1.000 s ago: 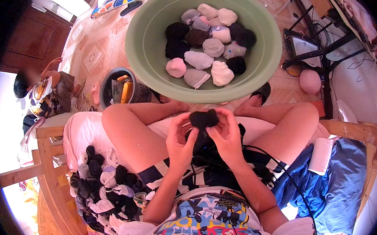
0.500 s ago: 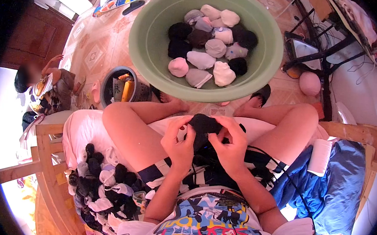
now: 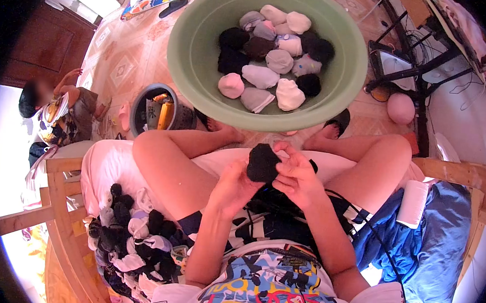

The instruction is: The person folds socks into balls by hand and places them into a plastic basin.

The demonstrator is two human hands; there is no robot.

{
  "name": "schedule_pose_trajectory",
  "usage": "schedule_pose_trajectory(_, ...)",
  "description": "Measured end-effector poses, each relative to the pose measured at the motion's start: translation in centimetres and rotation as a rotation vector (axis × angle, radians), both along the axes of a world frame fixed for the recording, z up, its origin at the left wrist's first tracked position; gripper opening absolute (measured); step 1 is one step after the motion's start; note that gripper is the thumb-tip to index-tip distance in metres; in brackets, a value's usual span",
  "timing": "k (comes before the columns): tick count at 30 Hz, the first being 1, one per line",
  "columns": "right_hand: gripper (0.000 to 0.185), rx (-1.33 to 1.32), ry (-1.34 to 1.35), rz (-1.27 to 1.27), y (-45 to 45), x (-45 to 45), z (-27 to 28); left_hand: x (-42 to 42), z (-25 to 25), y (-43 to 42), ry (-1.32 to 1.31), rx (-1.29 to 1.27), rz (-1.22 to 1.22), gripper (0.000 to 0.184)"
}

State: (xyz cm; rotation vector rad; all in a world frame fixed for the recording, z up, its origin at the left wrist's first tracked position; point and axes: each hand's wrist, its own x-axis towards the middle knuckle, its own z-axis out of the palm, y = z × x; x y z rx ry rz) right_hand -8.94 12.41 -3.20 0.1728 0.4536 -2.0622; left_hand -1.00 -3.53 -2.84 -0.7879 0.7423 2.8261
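A black rolled sock point(image 3: 263, 163) is held up above my lap between both hands. My left hand point(image 3: 234, 183) closes on its left and lower side. On the other side, my right hand point(image 3: 299, 175) has bent fingers pressed against the sock's right edge; some fingertips are hidden. Just beyond my knees stands a large green tub point(image 3: 183, 71) with several balled-up socks inside, among them a pink one point(image 3: 231, 85), a white one point(image 3: 290, 94) and black ones. To my left lies a heap of loose dark and light socks point(image 3: 130, 239).
A grey bin point(image 3: 138, 116) with yellow packaging stands left of the tub. Another person point(image 3: 68, 108) is at the far left. Blue cloth point(image 3: 434, 238) and a white roll point(image 3: 413, 203) lie to my right, beside a wooden rail point(image 3: 461, 171). A dark cable runs across my lap.
The black sock has turned and now shows a smooth, rounded face. My left hand has shifted under its left side, and my right fingers have lifted and moved to its right edge.
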Motion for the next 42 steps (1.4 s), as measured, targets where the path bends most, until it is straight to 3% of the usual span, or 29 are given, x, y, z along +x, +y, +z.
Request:
schedule_pose_trajectory(3,0.031,0.108,0.046,-0.002,-0.4,0.4,1.0,0.6,-0.5,0.2,0.042,0.038,-0.041,0.03)
schedule_pose_trajectory(5,0.035,0.237,0.303,-0.034,-0.4,0.9,0.8,1.1,-3.2,-0.7,0.254,0.071,-0.087,0.019)
schedule_pose_trajectory(6,0.035,0.236,0.302,-0.032,-0.6,1.1,0.7,0.9,-2.7,-0.6,0.253,0.071,-0.085,0.019)
schedule_pose_trajectory(8,0.04,0.392,0.453,-0.071,-1.1,1.4,0.7,0.1,-0.5,-0.2,0.087,-0.188,0.066,0.012)
schedule_pose_trajectory(11,0.045,0.386,0.594,-0.086,-1.4,1.2,1.5,-0.3,1.6,-0.1,0.023,-0.337,0.204,0.009)
schedule_pose_trajectory(18,0.042,0.464,0.513,-0.113,-1.2,1.2,3.3,1.1,1.3,0.4,0.064,-0.73,0.32,0.022)
schedule_pose_trajectory(20,0.037,0.467,0.487,-0.148,-1.0,1.5,3.3,1.5,2.0,1.1,0.094,-1.118,0.15,0.038)
schedule_pose_trajectory(21,0.037,0.469,0.487,-0.148,-1.0,1.6,3.2,1.6,2.0,1.4,0.093,-1.117,0.15,0.038)
schedule_pose_trajectory(24,0.034,0.463,0.41,-0.228,-1.0,1.8,2.6,1.3,3.2,1.6,0.149,-1.373,-0.057,0.064)
schedule_pose_trajectory(30,0.034,0.49,0.449,-0.149,-0.3,2.0,2.3,0.6,4.0,1.0,0.204,-1.554,-0.167,0.058)
schedule_pose_trajectory(36,0.034,0.373,0.382,-0.155,-0.4,2.4,3.1,0.8,4.2,1.7,0.15,-1.5,-0.033,0.046)
schedule_pose_trajectory(40,0.029,0.37,0.355,-0.174,-0.3,2.1,2.7,0.8,4.3,1.3,0.161,-1.428,0.014,0.049)
schedule_pose_trajectory(42,0.026,0.403,0.379,-0.19,0.0,1.9,2.6,0.8,5.3,1.0,0.174,-1.753,0.141,0.051)
